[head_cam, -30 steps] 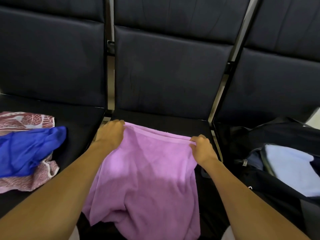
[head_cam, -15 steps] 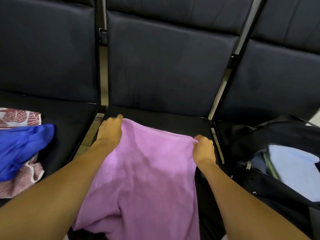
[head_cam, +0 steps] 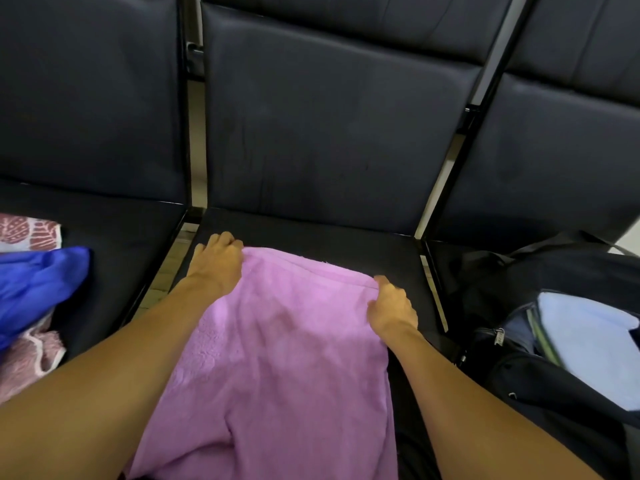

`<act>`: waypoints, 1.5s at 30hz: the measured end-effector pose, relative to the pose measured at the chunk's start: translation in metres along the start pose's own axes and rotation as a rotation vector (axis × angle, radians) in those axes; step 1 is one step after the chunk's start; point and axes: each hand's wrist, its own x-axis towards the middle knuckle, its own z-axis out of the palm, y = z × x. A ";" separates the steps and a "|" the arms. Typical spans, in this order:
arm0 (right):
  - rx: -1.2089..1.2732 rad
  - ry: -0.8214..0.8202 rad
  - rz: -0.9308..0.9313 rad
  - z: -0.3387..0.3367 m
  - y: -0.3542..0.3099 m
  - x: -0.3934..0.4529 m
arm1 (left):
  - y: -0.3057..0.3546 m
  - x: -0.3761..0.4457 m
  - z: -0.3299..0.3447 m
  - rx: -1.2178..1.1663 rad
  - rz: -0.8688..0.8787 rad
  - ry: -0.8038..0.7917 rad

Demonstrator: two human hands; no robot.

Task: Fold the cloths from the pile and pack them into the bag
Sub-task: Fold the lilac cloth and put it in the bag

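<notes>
A pink towel lies spread over the middle black seat, its near end hanging off the front edge. My left hand grips the towel's far left corner. My right hand pinches the far right corner. On the left seat sits the pile: a blue cloth on a red-and-white patterned cloth. An open black bag rests on the right seat with a folded light blue cloth inside.
Three dark padded seat backs rise behind the seats. Metal frame bars separate the seats, with gaps down to the floor between them.
Both hands have carried the towel's far edge a little farther back on the seat. The view has shifted slightly right, so the pile sits nearer the left edge.
</notes>
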 end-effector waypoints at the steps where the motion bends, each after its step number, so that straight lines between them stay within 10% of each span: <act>1: -0.012 0.000 0.009 0.000 0.001 0.000 | 0.000 -0.001 -0.001 0.032 -0.004 -0.005; 20: 0.398 0.131 0.064 -0.017 0.007 0.000 | -0.029 -0.037 -0.035 -0.358 0.037 -0.156; 28: 0.329 0.269 0.042 -0.013 0.007 0.008 | -0.027 -0.019 -0.036 -0.294 -0.082 0.221; 45: 0.262 0.012 -0.059 -0.007 -0.006 0.005 | -0.027 -0.017 -0.024 -0.164 -0.022 -0.223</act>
